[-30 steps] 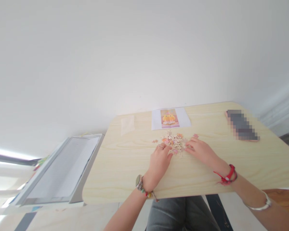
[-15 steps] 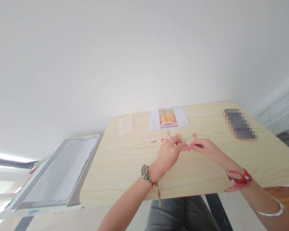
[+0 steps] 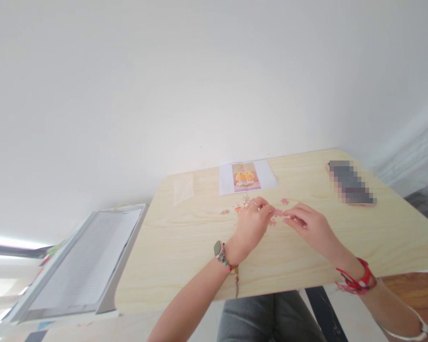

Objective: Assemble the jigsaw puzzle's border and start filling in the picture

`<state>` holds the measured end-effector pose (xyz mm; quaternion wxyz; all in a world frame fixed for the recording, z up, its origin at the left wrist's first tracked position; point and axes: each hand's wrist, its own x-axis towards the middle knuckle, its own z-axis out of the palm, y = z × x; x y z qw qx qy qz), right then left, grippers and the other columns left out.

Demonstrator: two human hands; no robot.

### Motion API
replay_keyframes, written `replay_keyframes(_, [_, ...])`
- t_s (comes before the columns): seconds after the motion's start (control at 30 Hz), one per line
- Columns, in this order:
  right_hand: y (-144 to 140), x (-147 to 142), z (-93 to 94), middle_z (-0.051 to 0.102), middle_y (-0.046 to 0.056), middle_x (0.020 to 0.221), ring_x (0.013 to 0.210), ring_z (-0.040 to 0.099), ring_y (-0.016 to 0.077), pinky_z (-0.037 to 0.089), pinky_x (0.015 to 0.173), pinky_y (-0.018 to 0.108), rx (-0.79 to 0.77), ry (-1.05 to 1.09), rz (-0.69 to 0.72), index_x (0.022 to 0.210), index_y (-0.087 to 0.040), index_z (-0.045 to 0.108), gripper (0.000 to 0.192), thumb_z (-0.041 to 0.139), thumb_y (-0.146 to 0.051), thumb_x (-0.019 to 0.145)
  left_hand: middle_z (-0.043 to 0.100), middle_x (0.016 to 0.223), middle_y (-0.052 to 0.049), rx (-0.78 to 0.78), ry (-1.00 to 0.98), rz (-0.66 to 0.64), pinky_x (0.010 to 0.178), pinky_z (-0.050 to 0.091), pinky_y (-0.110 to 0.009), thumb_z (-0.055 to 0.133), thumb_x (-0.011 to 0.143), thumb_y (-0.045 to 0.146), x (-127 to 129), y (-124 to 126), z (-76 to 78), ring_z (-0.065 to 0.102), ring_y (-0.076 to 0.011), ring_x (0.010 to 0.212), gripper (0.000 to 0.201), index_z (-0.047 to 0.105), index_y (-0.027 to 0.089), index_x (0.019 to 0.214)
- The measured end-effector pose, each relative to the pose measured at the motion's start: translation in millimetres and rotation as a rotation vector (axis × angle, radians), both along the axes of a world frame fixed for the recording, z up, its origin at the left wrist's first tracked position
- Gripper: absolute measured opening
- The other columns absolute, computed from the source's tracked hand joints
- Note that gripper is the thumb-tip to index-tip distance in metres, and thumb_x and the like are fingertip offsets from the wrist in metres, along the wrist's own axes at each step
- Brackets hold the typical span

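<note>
Change: your hands have met beside the pile (image 3: 243,205) | left hand (image 3: 250,230): fingers pinching a pink puzzle piece (image 3: 278,213) over the desk (image 3: 185,251) | right hand (image 3: 312,227): fingers at its edge, grip unclear | your work seems narrowed to this piece

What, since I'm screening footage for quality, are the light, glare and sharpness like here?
Head view: pale, diffuse light, the wall brightest around its middle; same view, white glare at the left edge; same view, puzzle pieces too soft for fine detail; same view, blocky pixelation over the phone-like slab.
</note>
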<state>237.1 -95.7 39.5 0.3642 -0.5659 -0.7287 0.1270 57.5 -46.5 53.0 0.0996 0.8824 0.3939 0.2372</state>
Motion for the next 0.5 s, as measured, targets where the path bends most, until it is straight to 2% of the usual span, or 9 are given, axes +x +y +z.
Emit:
replay_keyframes(0.13, [4,8,-1.0,0.062,0.007,0.085,0.081,0.06,0.0188,0.047,0.072,0.03,0.096,-0.169,-0.053,0.089,-0.021,0.066,0.031,0.039,-0.034,0.092,0.058,0.091,-0.004,-0.04,0.065,-0.007,0.069,0.045,-0.025,0.047,0.089,0.022,17,12,2.1,0.055,-0.0154,0.083,0.017,0.064,0.019,0.087])
replay_keyframes(0.23, [19,20,-5.2,0.061,0.007,0.081,0.073,0.059,0.0176,0.045,0.065,0.029,0.065,-0.31,-0.065,0.094,-0.021,0.067,0.035,0.035,-0.036,0.093,0.057,0.093,-0.005,-0.07,0.143,-0.012,0.069,0.047,-0.026,0.044,0.09,0.02,31,23,0.9,0.055,-0.0163,0.084,0.018,0.063,0.018,0.09])
replay_keyframes(0.3, [31,28,-10.8,0.06,0.006,0.08,0.069,0.058,0.0167,0.043,0.06,0.028,0.035,-0.368,-0.067,0.09,-0.021,0.068,0.037,0.035,-0.037,0.093,0.057,0.096,-0.007,-0.086,0.192,-0.021,0.07,0.047,-0.027,0.044,0.088,0.014,37,28,-0.9,0.055,-0.0166,0.085,0.018,0.061,0.017,0.093])
replay_keyframes(0.4, [45,36,-19.8,0.06,0.005,0.079,0.067,0.057,0.0156,0.04,0.057,0.027,-0.014,-0.416,-0.046,0.082,-0.021,0.069,0.037,0.037,-0.036,0.093,0.056,0.101,-0.008,-0.093,0.241,0.013,0.074,0.048,-0.028,0.045,0.084,0.007,34,30,-3.3,0.055,-0.0174,0.088,0.021,0.06,0.016,0.097])
replay_keyframes(0.5, [51,36,-24.1,0.059,0.004,0.078,0.067,0.057,0.0152,0.04,0.057,0.026,-0.062,-0.442,-0.029,0.082,-0.022,0.07,0.033,0.04,-0.035,0.092,0.056,0.101,-0.009,-0.127,0.277,0.103,0.075,0.048,-0.029,0.046,0.084,0.009,18,28,-3.0,0.055,-0.0188,0.091,0.021,0.061,0.015,0.097])
